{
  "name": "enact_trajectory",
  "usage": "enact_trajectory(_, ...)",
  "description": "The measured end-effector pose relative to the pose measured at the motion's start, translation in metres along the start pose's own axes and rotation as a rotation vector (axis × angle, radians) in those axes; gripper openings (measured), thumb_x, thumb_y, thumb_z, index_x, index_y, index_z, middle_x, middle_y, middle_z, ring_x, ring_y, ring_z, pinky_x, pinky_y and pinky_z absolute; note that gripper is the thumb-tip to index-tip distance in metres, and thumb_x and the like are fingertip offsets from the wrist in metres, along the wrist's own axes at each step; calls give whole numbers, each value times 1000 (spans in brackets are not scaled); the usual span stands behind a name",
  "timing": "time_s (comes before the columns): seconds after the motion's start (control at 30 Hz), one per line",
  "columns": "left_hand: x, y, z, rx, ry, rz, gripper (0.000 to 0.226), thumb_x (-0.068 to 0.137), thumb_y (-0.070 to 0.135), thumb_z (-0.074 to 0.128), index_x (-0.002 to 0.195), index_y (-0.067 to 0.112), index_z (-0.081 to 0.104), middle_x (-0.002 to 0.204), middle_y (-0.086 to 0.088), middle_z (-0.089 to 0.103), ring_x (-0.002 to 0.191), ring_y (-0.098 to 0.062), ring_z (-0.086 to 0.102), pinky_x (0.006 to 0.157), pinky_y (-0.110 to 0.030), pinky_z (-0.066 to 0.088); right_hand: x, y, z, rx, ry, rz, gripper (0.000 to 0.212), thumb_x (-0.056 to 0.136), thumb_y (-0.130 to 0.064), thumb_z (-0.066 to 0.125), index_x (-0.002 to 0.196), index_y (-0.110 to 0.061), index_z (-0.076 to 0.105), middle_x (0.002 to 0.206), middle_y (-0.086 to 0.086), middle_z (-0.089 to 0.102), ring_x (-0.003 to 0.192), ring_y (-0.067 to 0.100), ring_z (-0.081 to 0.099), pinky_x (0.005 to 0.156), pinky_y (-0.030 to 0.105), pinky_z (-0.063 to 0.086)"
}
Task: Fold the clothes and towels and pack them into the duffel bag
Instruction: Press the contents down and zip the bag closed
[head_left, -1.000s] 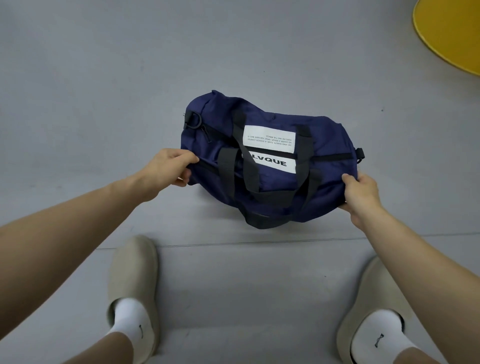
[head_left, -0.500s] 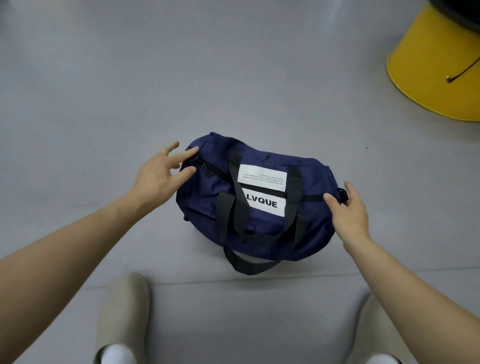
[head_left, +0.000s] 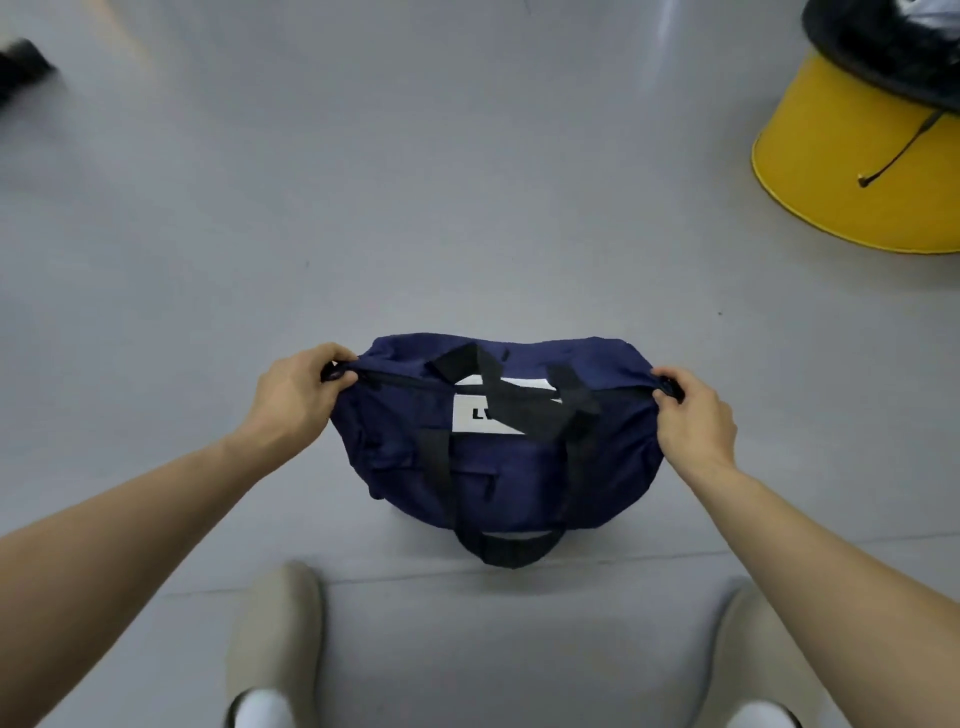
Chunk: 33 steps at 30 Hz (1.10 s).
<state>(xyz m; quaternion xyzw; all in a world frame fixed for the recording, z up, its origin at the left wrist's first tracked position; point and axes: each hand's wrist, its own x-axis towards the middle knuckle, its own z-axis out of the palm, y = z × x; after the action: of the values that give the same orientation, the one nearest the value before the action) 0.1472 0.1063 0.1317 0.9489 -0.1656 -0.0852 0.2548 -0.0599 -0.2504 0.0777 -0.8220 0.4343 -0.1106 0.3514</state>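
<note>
Plain grey floor (head_left: 467, 182) everywhere, smooth, with one thin seam running across just on the near side of both hands. Way out past the right hand sits a big yellow tub-shaped thing (head_left: 841, 176) with something black (head_left: 883, 47) on top and a thin dark cord (head_left: 898, 145) dangling down its side. Far off beyond the left hand there's a dark blurry lump (head_left: 21, 73), can't tell what it is.

The navy duffel bag (head_left: 498, 467) sits on the floor right between the hands, zipped up as far as I can see. The left hand (head_left: 296, 395) pinches one end of it and the right hand (head_left: 693, 415) pinches the other, fingers curled tight on the fabric. Beige slippers (head_left: 275, 639) show below, nearer than the hands.

Compared with half a second ago: the hands were open with fingers spread at the bag's ends, now they've clamped on. The bag has rolled too, so a black strap (head_left: 498, 395) crosses the white label (head_left: 478, 418), where only an "L" shows instead of "LVQUE".
</note>
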Motion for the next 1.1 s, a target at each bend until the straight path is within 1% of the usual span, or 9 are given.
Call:
enact_trajectory(0.13,-22,-12,-6,53,-43,-8,10,97,22,61,97,32,65,80,13,66,73,-18,65,74,-37,53,-16,11,3,-63,-35,-24,31,99,-14,47,121,-28,64,112,2,71,98,30,60,77,31,38)
enact_trajectory(0.27,-41,-7,-4,121,-94,-10,15,96,20,61,99,34,62,81,11,65,67,-12,59,66,-30,45,-28,27,4,-61,-118,24,31,100,-13,48,123,-27,62,117,1,69,95,24,57,79,31,38)
enact_trajectory(0.47,-78,11,-22,116,-121,-99,42,96,10,50,129,34,56,120,7,69,91,-23,70,82,-37,52,-71,18,-31,-258,-178,-7,40,94,-11,42,128,-26,58,110,4,68,92,29,60,74,32,41)
enact_trajectory(0.6,-105,20,-31,174,-142,-53,49,97,10,50,142,32,50,135,5,62,113,-26,62,81,-31,41,-130,1,-17,-405,-569,-242,63,87,-15,44,142,-44,37,103,6,69,94,33,61,74,34,46)
enact_trajectory(0.67,-113,16,-31,185,-131,-22,49,98,15,51,143,35,49,135,6,62,119,-24,58,84,-30,41,-147,-7,-4,-449,-653,-301,73,89,-17,45,149,-51,21,105,8,68,89,34,58,73,35,47)
enact_trajectory(0.73,-116,11,-34,170,-111,-7,46,98,20,52,140,38,51,130,8,64,113,-22,60,87,-33,46,-146,-13,9,-448,-612,-333,56,92,-20,48,139,-49,38,109,5,69,91,33,60,76,36,51)
enact_trajectory(0.8,-112,6,-34,188,-105,24,43,98,21,50,137,39,54,124,12,66,104,-18,62,86,-34,48,-132,-25,18,-367,-538,-315,34,90,-18,50,113,-40,59,105,-1,71,95,30,63,78,36,53)
enact_trajectory(0.9,-100,5,-30,206,-73,123,41,99,18,49,134,38,58,121,16,67,100,-17,64,85,-35,52,-91,-61,28,-114,-400,-305,26,88,-11,54,93,-35,64,91,-12,72,86,18,66,75,36,54)
enact_trajectory(1.1,-56,4,21,432,56,640,40,85,14,71,123,26,70,117,4,71,104,-26,69,80,-36,59,25,-133,59,-13,-229,-288,28,95,-16,55,122,-21,61,110,-1,70,101,26,64,76,29,41)
